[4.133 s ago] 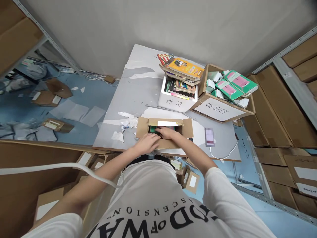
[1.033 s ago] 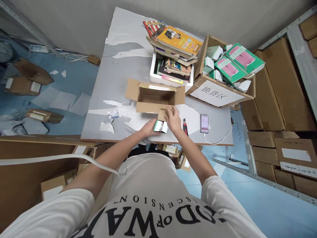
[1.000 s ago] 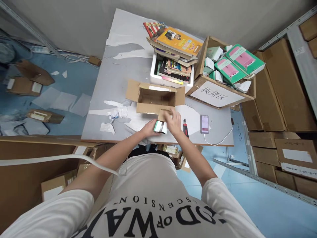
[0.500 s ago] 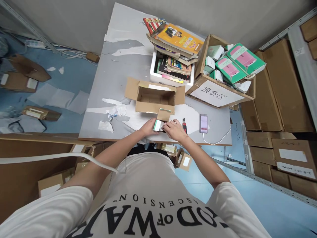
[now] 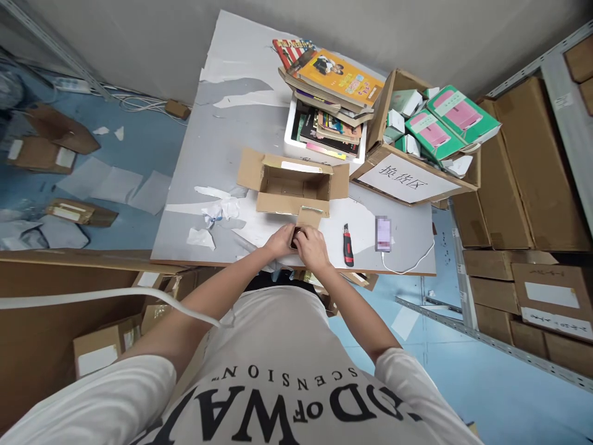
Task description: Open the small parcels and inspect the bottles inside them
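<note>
A small cardboard box with its flap (image 5: 309, 216) raised stands near the table's front edge. My left hand (image 5: 280, 241) grips the box's left side, fingers wrapped round it. Curled fingers of my right hand (image 5: 314, 248) reach into the dark opening (image 5: 293, 237); what they hold, if anything, is hidden. Just behind the small box is a larger open carton (image 5: 293, 203) with its flaps spread. A red and black utility knife (image 5: 348, 246) lies to the right of my right hand.
A phone (image 5: 383, 233) with a white cable lies at the right. Crumpled paper (image 5: 221, 211) is on the left. Behind are a white bin (image 5: 324, 154) piled with books and a labelled carton (image 5: 407, 176) holding green boxes. Shelved cartons (image 5: 551, 296) line the right side.
My right hand has moved left and over the small box's opening. The green and white item seen there before is now out of sight. The knife shows whole now.
</note>
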`<state>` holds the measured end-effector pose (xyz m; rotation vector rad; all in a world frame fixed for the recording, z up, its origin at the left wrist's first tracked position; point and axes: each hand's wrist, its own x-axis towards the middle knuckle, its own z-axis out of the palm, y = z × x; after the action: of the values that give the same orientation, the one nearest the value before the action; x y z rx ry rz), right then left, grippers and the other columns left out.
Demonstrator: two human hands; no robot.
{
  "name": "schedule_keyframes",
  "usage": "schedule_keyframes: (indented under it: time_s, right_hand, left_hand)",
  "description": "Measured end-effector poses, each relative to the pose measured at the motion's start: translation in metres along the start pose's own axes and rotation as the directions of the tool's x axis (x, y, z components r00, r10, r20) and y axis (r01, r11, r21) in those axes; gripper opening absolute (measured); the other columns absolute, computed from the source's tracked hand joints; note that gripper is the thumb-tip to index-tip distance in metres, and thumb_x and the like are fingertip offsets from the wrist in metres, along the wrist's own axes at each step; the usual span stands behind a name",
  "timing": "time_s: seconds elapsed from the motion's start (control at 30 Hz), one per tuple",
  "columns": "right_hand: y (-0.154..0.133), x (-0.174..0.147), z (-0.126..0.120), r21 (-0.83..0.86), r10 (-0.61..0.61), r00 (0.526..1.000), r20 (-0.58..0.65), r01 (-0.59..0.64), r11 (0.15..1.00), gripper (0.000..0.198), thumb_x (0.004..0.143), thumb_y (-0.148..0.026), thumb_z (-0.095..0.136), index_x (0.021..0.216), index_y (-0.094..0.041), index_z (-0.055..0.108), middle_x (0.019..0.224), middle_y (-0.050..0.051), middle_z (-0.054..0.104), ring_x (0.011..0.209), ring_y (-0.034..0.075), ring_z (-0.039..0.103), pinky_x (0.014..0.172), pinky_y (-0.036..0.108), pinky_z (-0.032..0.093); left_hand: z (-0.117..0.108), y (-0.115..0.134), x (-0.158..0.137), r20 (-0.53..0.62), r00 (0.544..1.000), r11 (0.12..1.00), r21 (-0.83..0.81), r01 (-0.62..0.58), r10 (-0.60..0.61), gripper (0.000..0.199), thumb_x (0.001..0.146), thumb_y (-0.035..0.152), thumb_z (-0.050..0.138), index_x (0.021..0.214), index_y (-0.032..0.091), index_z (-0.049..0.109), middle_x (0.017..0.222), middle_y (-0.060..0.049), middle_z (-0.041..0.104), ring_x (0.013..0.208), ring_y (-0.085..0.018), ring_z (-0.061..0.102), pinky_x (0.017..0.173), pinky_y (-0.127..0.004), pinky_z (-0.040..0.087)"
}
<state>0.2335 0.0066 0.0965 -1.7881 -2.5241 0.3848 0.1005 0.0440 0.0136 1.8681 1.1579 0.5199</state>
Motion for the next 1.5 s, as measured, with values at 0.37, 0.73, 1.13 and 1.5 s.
schedule_keyframes:
  time_s: [0.37, 0.73, 1.13, 1.5]
  right_hand:
    - [-0.011, 0.012, -0.022, -0.201, 0.236, 0.967, 0.090, -0.215, 0.956, 0.036, 0.076, -0.042, 0.068, 0.097, -0.014, 0.060, 0.083, 0.021, 0.069, 0.100, 0.036, 0.054, 0.097, 0.056, 0.022]
    - [-0.019, 0.005, -0.041, -0.227, 0.293, 0.942, 0.164, -0.253, 0.940, 0.037, 0.076, -0.038, 0.061, 0.105, -0.017, 0.051, 0.096, 0.015, 0.067, 0.085, 0.028, 0.062, 0.068, 0.034, 0.043]
    - [0.006, -0.022, -0.139, -0.219, -0.044, 0.993, -0.110, 0.019, 0.976, 0.033, 0.082, -0.043, 0.049, 0.104, -0.019, 0.052, 0.094, 0.010, 0.060, 0.088, 0.026, 0.050, 0.067, 0.032, 0.036]
    - [0.037, -0.019, -0.178, 0.028, -0.091, 0.933, -0.349, 0.108, 0.994, 0.024, 0.083, -0.037, 0.049, 0.101, -0.022, 0.051, 0.080, 0.004, 0.055, 0.074, 0.020, 0.048, 0.065, 0.029, 0.034]
  left_hand:
    - [0.005, 0.007, -0.007, 0.010, 0.999, 0.989, 0.144, 0.044, -0.046, 0.050, 0.061, 0.025, 0.068, 0.105, 0.017, 0.047, 0.104, -0.013, 0.057, 0.103, -0.034, 0.057, 0.083, -0.045, 0.050]
    - [0.006, 0.008, -0.010, 0.032, 0.995, 0.972, 0.218, 0.082, -0.092, 0.047, 0.071, 0.032, 0.062, 0.113, 0.019, 0.045, 0.107, -0.011, 0.059, 0.100, -0.032, 0.062, 0.079, -0.039, 0.048]
    - [0.001, 0.008, -0.013, 0.049, 0.987, 0.977, 0.155, 0.144, -0.153, 0.079, 0.054, 0.040, 0.080, 0.119, 0.019, 0.040, 0.116, -0.011, 0.057, 0.108, -0.031, 0.058, 0.084, -0.035, 0.045]
    - [-0.009, 0.020, -0.028, -0.068, 0.983, 0.985, -0.043, 0.165, -0.168, 0.100, 0.036, 0.043, 0.088, 0.120, 0.009, 0.046, 0.123, -0.021, 0.054, 0.116, -0.040, 0.052, 0.095, -0.046, 0.042]
